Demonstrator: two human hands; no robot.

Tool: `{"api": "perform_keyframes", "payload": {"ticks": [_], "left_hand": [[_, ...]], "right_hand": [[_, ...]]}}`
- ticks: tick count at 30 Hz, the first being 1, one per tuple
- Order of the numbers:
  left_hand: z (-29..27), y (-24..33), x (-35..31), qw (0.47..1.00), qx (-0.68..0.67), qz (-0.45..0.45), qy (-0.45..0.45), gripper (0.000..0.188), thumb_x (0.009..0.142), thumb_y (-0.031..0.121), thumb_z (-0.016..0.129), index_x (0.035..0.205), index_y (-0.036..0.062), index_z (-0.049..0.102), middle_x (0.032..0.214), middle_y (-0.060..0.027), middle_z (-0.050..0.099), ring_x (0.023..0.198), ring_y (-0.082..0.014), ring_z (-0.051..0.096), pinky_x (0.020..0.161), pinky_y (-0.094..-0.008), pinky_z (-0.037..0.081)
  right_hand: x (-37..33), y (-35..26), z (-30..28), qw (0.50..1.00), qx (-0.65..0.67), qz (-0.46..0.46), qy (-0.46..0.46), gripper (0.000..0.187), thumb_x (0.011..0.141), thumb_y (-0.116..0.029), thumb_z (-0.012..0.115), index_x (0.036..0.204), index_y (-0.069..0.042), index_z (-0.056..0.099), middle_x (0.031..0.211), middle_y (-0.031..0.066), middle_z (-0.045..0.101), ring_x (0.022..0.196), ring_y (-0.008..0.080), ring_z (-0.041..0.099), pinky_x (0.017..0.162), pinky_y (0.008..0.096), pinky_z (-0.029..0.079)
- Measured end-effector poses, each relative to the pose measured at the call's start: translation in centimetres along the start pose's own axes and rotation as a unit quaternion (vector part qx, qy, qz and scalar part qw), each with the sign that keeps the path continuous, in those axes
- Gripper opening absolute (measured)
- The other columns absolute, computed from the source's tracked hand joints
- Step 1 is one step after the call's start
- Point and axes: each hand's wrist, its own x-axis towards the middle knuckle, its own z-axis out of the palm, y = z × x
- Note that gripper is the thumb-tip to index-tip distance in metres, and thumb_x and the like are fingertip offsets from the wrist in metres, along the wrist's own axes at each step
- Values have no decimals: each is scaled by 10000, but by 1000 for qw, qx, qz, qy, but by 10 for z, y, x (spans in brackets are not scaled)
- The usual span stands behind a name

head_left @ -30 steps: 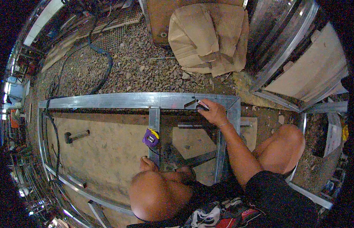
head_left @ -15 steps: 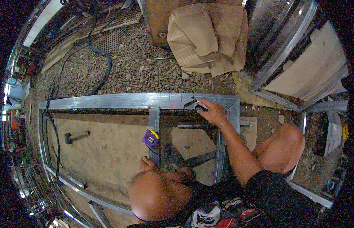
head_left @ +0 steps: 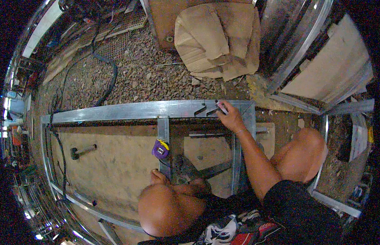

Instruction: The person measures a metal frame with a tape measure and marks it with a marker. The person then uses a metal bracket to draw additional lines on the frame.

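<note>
My right hand (head_left: 230, 116) is closed around a slim pale marker (head_left: 222, 107) with a dark end, at the far rail of a metal frame (head_left: 137, 110). Just left of it, two dark slanted marks (head_left: 200, 109) show on the rail's face. Part of my left hand (head_left: 158, 177) appears past my left knee, beside the frame's cross tube (head_left: 163, 130). Its fingers look curled; whether they hold anything is hidden. A purple and yellow tape measure (head_left: 160, 149) rests on the cross tube, above that hand.
A hammer (head_left: 82, 151) lies on a brown board (head_left: 112, 163) inside the frame. Black cable (head_left: 61, 163) crosses the frame's left end. Beyond the far rail are gravel (head_left: 137, 77) and folded cardboard (head_left: 222, 41). Another metal frame (head_left: 296, 53) stands at the right.
My right hand has shifted slightly up the rail, and the marker has turned. Both dark marks now show clearly beside it. The tape measure stays on the cross tube.
</note>
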Motion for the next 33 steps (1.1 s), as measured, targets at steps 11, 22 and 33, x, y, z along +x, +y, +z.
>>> {"api": "perform_keyframes", "payload": {"ticks": [11, 22, 33], "left_hand": [[1, 3, -1, 1000, 4, 10, -4, 241, 960, 248, 573, 1105, 71, 650, 940, -214, 702, 807, -413, 678, 697, -475, 536], [1, 6, -2, 1000, 12, 17, -4, 238, 955, 239, 586, 1112, 73, 653, 938, -209, 705, 801, -406, 681, 692, -468, 538], [0, 14, -2, 1000, 17, 20, 4, 236, 950, 230, 599, 1119, 76, 655, 936, -203, 707, 795, -399, 684, 688, -462, 541]], "right_hand": [[14, 13, 1, 996, -4, 22, 83, 317, 868, -207, 738, 1143, -60, 676, 1019, 112, 713, 952, 235, 672, 851, 361, 513], [25, 31, 1, 982, 110, 146, 47, 221, 920, -237, 691, 1045, -55, 705, 866, 89, 712, 772, 232, 656, 723, 403, 516], [21, 43, -34, 927, -250, 108, 257, 293, 891, -299, 656, 1132, -132, 662, 943, 167, 705, 838, 401, 682, 730, 529, 528]]}}
